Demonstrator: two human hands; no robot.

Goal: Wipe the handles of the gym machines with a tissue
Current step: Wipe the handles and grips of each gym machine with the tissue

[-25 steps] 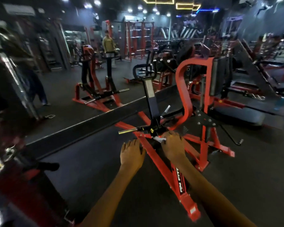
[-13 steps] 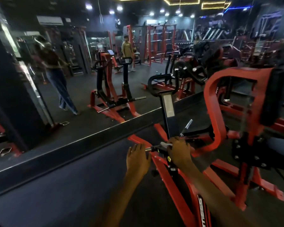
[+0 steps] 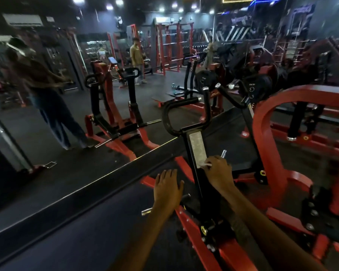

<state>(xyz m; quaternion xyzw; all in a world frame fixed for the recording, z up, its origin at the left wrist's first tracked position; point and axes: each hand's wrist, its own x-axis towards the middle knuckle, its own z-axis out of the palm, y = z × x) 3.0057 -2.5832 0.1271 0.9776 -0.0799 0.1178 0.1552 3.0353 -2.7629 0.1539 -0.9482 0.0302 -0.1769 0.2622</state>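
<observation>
On the dark gym floor (image 3: 70, 227) — red machine frame (image 3: 266, 137), wall mirror (image 3: 47, 114).

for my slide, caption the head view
Right hand presses a tissue against the machine's black arm; left hand hovers open.

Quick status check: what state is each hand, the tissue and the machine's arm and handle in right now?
right hand: grips the tissue, pressed against the black lever arm.
tissue: bunched, only a white edge shows past the fingers.
left hand: fingers straight, holds nothing.
black lever arm: upright, tilted slightly.
looped handle: untouched, above the right hand.
</observation>
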